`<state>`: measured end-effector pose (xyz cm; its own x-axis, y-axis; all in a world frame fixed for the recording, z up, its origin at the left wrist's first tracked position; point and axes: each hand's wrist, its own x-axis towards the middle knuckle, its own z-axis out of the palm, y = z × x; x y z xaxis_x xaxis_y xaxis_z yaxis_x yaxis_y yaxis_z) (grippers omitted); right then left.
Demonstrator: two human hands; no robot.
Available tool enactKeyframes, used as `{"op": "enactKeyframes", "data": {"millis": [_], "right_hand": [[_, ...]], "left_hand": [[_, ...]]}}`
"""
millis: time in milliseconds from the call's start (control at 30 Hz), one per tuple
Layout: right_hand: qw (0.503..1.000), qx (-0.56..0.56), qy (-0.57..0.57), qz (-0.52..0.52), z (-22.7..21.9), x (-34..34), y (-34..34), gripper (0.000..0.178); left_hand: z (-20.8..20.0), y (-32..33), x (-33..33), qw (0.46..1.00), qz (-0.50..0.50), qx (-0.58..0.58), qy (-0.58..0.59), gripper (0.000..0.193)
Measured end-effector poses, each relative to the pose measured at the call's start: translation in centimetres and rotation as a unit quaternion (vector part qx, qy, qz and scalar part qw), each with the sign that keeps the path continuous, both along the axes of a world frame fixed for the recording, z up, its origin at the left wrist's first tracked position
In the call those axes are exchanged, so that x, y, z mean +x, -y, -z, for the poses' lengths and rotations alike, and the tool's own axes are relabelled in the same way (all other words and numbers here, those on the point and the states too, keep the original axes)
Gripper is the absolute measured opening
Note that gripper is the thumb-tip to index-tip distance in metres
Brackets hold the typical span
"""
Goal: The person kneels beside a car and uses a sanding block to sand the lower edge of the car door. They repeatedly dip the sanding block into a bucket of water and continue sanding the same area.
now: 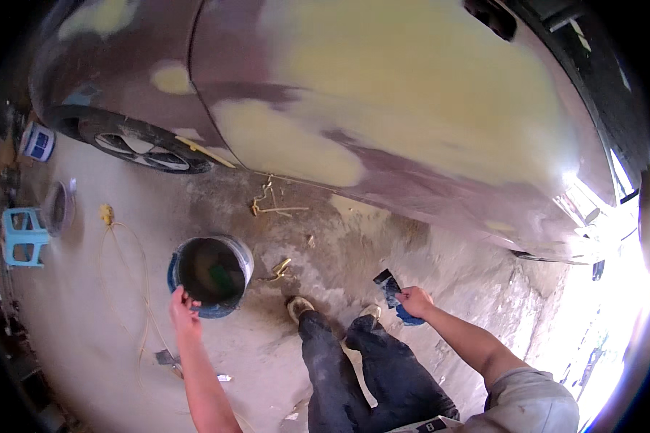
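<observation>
A round bucket point(247, 261) with dark water in it is at my left, a greenish shape showing inside. My left hand point(184, 310) is at its near-left rim, fingers curled against the edge; whether it bears the bucket's weight I cannot tell. Out to the right, my right hand point(415, 299) pinches a dark, flat, bent strip point(387, 283), whose exact kind is unclear. A blue piece point(409, 317) shows just below that hand. In front stands a car body point(426, 94) with dull mauve paint and broad pale-yellow filler patches.
The car's wheel point(141, 148) is at the far left. Beyond the bucket are a light-blue stool point(26, 238), a grey tub point(59, 208) and a white-and-blue pail point(37, 142). Yellow scraps point(280, 269) and a thin cord point(146, 303) lie on the stained concrete floor point(267, 353).
</observation>
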<state>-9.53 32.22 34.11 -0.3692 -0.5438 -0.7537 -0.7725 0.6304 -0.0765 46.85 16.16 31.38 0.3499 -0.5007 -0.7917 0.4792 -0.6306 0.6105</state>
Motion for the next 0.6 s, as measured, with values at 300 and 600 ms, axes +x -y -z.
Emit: {"op": "enactKeyframes", "data": {"millis": [300, 600], "right_hand": [[0.996, -0.002, 0.028, 0.079, 0.2, -5.5, -7.0, 0.031], [0.978, 0.03, -0.004, 0.208, -0.1, -11.5, -19.5, 0.029]], "left_hand": [[-0.5, 3.6, -7.8, 0.992, 0.05, 0.026, 0.117, 0.03], [-3.7, -0.3, -19.0, 0.969, 0.208, 0.04, 0.125, 0.031]]}}
